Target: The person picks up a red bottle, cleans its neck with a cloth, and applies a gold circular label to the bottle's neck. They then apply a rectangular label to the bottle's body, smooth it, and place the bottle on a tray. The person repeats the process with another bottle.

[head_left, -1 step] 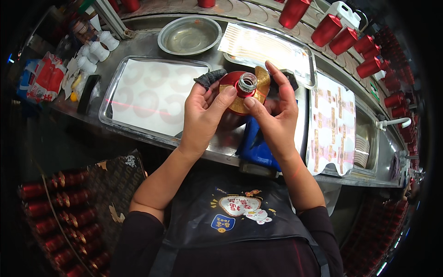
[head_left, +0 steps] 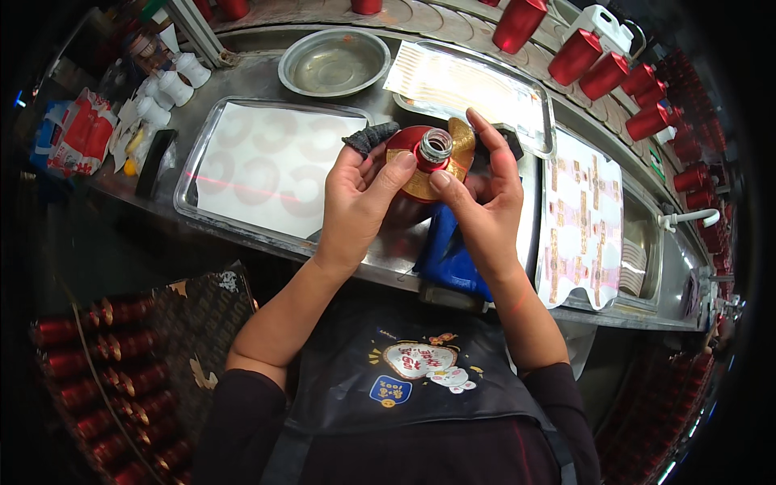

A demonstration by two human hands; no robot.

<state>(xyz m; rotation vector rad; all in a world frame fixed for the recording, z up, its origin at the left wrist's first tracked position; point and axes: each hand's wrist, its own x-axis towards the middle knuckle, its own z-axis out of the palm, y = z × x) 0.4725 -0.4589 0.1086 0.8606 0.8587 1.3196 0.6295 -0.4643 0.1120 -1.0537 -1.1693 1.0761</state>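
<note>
Between my hands, above the front edge of the metal counter, is a red glossy bottle (head_left: 411, 137) with an open clear threaded mouth pointing up at me. A curved gold label (head_left: 461, 139) lies around its shoulder; the right end stands up off the surface. My left hand (head_left: 356, 194) is closed around the bottle's left side, its thumb pressing the label beside the neck. My right hand (head_left: 491, 202) holds the other side, thumb on the label near the neck and one finger stretched upward. Dark wraps cover a fingertip on each hand. The bottle's lower body is mostly hidden.
A tray (head_left: 187, 182) with a white sheet of faint curved shapes lies left. Behind are a metal basin (head_left: 380, 74) and a tray of striped sheets (head_left: 550, 121). Printed label sheets (head_left: 578, 234) lie right, near a sink. A blue object (head_left: 453, 255) sits below my hands. Red bottles line the conveyor.
</note>
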